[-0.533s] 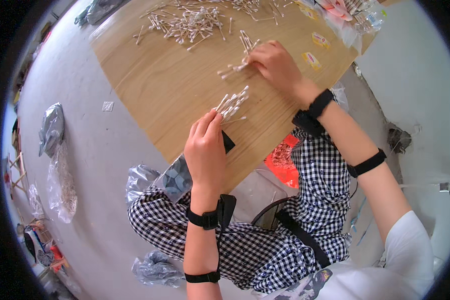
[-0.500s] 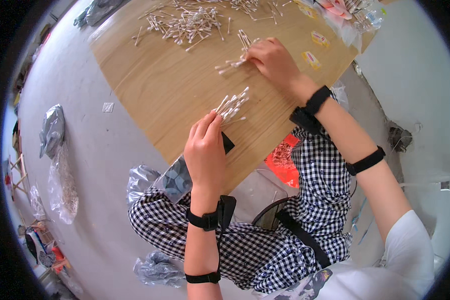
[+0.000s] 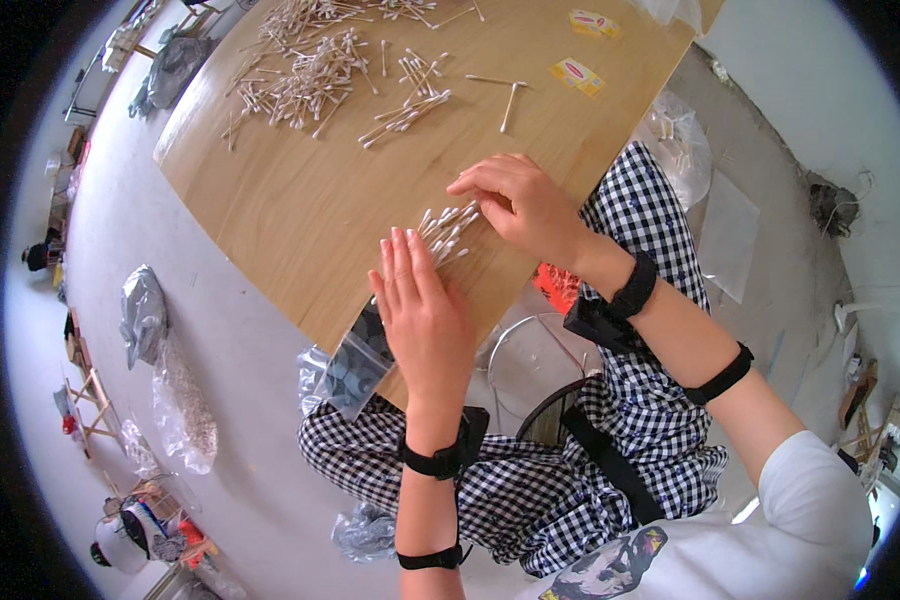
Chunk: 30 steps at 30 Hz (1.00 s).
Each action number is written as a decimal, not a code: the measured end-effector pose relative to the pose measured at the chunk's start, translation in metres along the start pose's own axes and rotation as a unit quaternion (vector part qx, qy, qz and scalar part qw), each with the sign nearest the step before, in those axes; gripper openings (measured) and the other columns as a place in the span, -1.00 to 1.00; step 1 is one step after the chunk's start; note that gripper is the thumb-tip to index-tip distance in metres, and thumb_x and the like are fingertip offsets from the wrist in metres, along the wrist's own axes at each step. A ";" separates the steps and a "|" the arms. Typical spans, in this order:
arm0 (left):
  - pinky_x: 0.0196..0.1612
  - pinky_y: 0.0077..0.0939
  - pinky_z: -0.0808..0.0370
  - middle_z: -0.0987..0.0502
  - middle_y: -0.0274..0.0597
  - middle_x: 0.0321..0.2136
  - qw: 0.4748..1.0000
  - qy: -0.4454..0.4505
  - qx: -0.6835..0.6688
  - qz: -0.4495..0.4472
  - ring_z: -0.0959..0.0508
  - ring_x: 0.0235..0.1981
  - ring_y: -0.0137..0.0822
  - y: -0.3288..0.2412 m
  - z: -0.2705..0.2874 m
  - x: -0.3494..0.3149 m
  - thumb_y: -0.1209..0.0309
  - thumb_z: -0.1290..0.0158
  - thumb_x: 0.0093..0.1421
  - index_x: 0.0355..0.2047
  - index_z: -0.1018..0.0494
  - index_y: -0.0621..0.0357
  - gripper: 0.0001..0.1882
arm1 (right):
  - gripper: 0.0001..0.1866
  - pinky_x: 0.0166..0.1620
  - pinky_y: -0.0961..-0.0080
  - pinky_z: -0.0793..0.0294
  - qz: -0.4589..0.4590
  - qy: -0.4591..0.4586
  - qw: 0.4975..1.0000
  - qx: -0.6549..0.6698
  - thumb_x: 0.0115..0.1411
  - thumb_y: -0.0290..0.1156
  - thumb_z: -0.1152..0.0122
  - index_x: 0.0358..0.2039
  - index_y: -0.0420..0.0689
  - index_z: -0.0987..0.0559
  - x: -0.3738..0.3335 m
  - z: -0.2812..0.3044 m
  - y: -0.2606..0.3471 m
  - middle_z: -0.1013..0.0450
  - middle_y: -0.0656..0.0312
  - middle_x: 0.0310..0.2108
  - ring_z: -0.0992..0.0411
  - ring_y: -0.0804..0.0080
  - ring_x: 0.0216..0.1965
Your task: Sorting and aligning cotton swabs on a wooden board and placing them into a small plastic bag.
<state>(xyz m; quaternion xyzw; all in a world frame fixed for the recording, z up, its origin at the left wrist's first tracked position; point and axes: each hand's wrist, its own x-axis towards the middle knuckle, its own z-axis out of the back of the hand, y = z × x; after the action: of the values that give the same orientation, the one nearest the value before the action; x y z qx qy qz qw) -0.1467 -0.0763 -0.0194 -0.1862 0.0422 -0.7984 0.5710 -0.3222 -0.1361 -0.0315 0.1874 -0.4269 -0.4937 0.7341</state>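
A small bunch of cotton swabs (image 3: 446, 228) lies near the table's front edge, between my two hands. My left hand (image 3: 425, 315) rests along its left side, fingers straight and flat and the palm down. At the right end of the bunch is my right hand (image 3: 532, 208), its fingers bent and apart from the thumb, with nothing visible gripped. Whether its fingertips touch the swabs, I cannot tell. Farther off lies a loose group of swabs (image 3: 406, 118), and a large heap of swabs (image 3: 305, 85) spreads behind it to the left.
Yellow printed packets (image 3: 577, 75) lie on the right of the wooden table (image 3: 300, 220). Two stray swabs (image 3: 510, 108) lie nearby. A clear plastic bag (image 3: 355, 370) hangs at the front edge beside my left hand. Plastic bags (image 3: 183, 410) lie on the floor at left.
My right hand has let go of swabs farther up the table and come back beside the near bunch. My left fingers have straightened from their grip on that bunch. The view has shifted.
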 end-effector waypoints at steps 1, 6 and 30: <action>0.37 -0.03 0.03 -0.11 0.20 0.29 0.998 0.054 0.032 -0.006 -0.07 0.35 0.06 -0.006 0.001 -0.001 0.29 0.03 0.26 0.27 -0.06 0.39 -0.33 | -0.80 -0.02 0.28 -0.36 -0.008 -0.012 1.000 -0.001 0.06 -0.56 -0.08 -0.29 -0.11 -0.58 -0.001 0.000 -0.001 -0.52 0.19 -0.33 -0.46 0.22 -0.21; 0.39 -0.08 0.13 0.04 0.27 0.34 0.994 0.060 0.083 0.029 0.09 0.39 0.10 -0.020 -0.016 0.002 -0.04 0.16 0.33 0.29 0.06 0.50 -0.16 | -0.80 -0.02 0.30 -0.36 0.018 -0.051 0.998 -0.020 0.05 -0.56 -0.09 -0.28 -0.12 -0.56 0.006 -0.001 -0.006 -0.52 0.20 -0.31 -0.46 0.24 -0.21; 0.39 -0.07 0.19 0.12 0.27 0.35 0.990 0.067 0.107 0.069 0.14 0.40 0.10 -0.041 -0.019 -0.028 -0.14 0.16 0.28 0.32 0.16 0.48 -0.04 | -0.83 0.16 0.09 -0.28 -0.119 0.048 0.989 -0.069 -0.01 -0.39 -0.10 -0.53 -0.02 -0.67 0.014 0.031 -0.010 -0.54 0.26 -0.28 -0.44 0.30 -0.09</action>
<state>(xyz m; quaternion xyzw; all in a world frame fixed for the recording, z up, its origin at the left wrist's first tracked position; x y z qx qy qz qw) -0.1821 -0.0393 -0.0326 -0.0669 0.0069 -0.7678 0.6371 -0.3504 -0.1484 -0.0146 0.2086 -0.3308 -0.5962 0.7011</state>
